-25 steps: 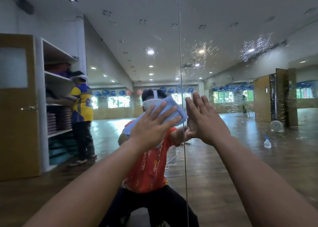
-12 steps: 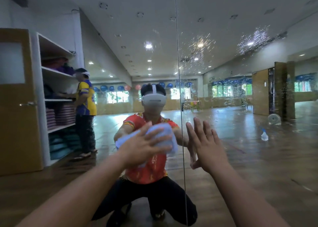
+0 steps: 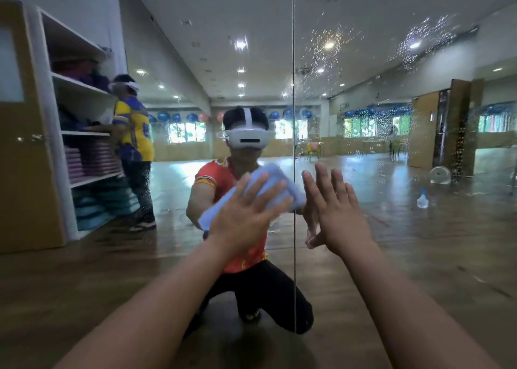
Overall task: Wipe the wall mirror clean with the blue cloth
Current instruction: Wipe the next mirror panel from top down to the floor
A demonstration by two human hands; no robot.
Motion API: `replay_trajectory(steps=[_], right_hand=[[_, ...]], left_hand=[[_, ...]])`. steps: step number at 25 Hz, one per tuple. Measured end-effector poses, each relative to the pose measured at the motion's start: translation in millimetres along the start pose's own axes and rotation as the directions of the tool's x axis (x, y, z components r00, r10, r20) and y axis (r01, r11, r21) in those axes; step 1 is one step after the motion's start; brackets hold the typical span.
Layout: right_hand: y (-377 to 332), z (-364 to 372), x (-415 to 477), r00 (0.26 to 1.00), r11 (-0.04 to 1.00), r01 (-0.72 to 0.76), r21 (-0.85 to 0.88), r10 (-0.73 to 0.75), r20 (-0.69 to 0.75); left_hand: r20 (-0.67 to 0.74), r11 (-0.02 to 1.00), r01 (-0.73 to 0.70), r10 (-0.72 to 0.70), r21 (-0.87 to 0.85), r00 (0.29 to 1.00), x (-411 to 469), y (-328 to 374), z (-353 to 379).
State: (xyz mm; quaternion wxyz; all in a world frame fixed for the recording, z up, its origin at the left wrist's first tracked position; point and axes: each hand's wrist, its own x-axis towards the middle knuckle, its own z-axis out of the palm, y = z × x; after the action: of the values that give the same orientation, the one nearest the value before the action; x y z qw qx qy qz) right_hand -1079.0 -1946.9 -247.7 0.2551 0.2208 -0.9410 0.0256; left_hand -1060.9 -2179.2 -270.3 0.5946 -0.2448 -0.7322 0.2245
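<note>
Your wall mirror [image 3: 447,242] fills the view: two panels meet at a vertical seam [image 3: 293,61], and droplets [image 3: 330,49] speckle the upper right panel. A spray bottle [image 3: 422,199] shows reflected at far right. The shelf unit [image 3: 60,150] at left holds purple mats [image 3: 92,159] stacked above teal ones [image 3: 103,206]. Your left hand [image 3: 246,215], fingers straight, presses the blue cloth [image 3: 277,174] on the glass just left of the seam. Your right hand [image 3: 338,215] lies flat on the right panel, fingers spread.

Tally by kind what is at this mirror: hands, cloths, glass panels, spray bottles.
Bare hands: 2, left hand and right hand
Pale blue folded cloth: 1
Wall mirror glass panels: 2, left panel and right panel
Clear spray bottle with blue top, seen reflected: 1
Total: 6
</note>
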Motion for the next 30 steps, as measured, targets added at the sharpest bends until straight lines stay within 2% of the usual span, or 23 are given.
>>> replay_trajectory(steps=[2,4,6,8,10,13,15,17,19,21,23,25,28,30], right_hand=[[-0.9,-1.2,-2.2,1.000,1.000,0.000,-0.009,0.000,0.007],[-2.1,-1.4,-4.1,1.000,1.000,-0.005,-0.018,0.005,0.004],[-2.2,-1.8,-4.0,1.000,1.000,-0.009,-0.008,0.009,-0.003],[-2.7,-1.7,-3.5,1.000,1.000,-0.011,-0.007,0.011,0.000],[-2.5,-0.1,-3.1,1.000,1.000,-0.010,-0.009,0.010,-0.001],[-1.1,0.4,-2.7,1.000,1.000,-0.011,-0.006,0.011,-0.003],[-1.0,0.1,-2.8,1.000,1.000,-0.015,-0.005,0.015,-0.004],[-1.6,0.5,-2.9,1.000,1.000,-0.015,-0.009,0.015,-0.002],[-1.5,1.2,-2.9,1.000,1.000,-0.010,-0.013,0.010,0.000],[-1.8,1.2,-2.4,1.000,1.000,-0.007,-0.015,0.007,-0.002],[-3.4,0.6,-3.0,1.000,1.000,-0.014,-0.022,0.014,-0.005],[-5.1,-0.3,-3.5,1.000,0.999,-0.020,-0.036,0.019,-0.005],[-9.0,-3.5,-4.8,0.999,0.998,-0.038,-0.040,0.038,-0.015],[-16.2,-3.1,-7.8,0.998,0.997,-0.063,-0.048,0.062,-0.022]], left_hand=[[0.116,0.979,-0.200,0.204,-0.044,0.972,-50.1,24.1,4.9],[0.260,0.887,-0.454,0.458,-0.079,0.850,-79.1,26.0,2.7],[0.326,0.818,-0.566,0.565,-0.102,0.758,-73.3,9.5,-4.6],[0.350,0.822,-0.560,0.555,-0.098,0.754,-46.9,-14.4,-15.3],[0.330,0.880,-0.473,0.457,-0.033,0.826,-5.0,-49.3,-28.4],[0.278,0.965,-0.250,0.219,0.079,0.935,57.2,-87.6,-40.3],[0.183,0.989,-0.119,0.101,0.087,0.978,69.6,-79.2,-35.2],[0.113,0.997,-0.053,0.046,0.059,0.992,56.0,-53.4,-21.8],[0.094,0.995,-0.095,0.093,0.010,0.991,27.6,-24.7,-9.3],[0.125,0.978,-0.206,0.209,-0.039,0.970,-11.1,0.7,-1.6],[0.247,0.936,-0.348,0.349,-0.051,0.904,-53.9,21.3,-2.6],[0.370,0.894,-0.445,0.429,-0.047,0.824,-85.4,27.0,-9.4],[0.411,0.878,-0.476,0.451,-0.046,0.793,-87.8,2.8,-20.2],[0.396,0.902,-0.432,0.402,-0.015,0.826,-75.7,-24.8,-33.7]])
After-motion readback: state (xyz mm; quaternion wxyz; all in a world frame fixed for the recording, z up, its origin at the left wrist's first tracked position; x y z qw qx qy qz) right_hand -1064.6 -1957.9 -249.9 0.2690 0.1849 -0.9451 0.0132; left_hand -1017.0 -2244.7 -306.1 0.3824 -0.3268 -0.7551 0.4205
